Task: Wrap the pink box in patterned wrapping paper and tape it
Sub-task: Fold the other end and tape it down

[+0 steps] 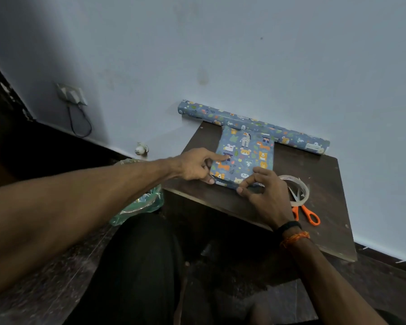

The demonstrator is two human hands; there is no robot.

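While the wrapped box (pixel 243 158) is lying on the dark counter (pixel 319 174), fully covered by blue animal-patterned wrapping paper (pixel 249 146), it is being held at its near edge by both hands. The left hand (pixel 196 165) is being pressed against the box's left near corner, with the index finger stretched over the top face and the thumb set down at the paper's edge. The right hand (pixel 263 191) is being kept at the near side, its thumb and fingertips pinching the folded paper there, while the remaining fingers are curled loosely. Beyond both hands, the paper is running from the far side of the box to the roll of wrapping paper (pixel 253 124), which is being propped along the pale wall (pixel 220 43). Just to the right of the right hand, a ring of clear tape (pixel 300 191) is lying flat on the counter, and orange-handled scissors (pixel 307 213) are lying partly under it, handles toward the person. To the left of the left hand, below the counter's edge, a green plastic bag (pixel 138 202) is being glimpsed.
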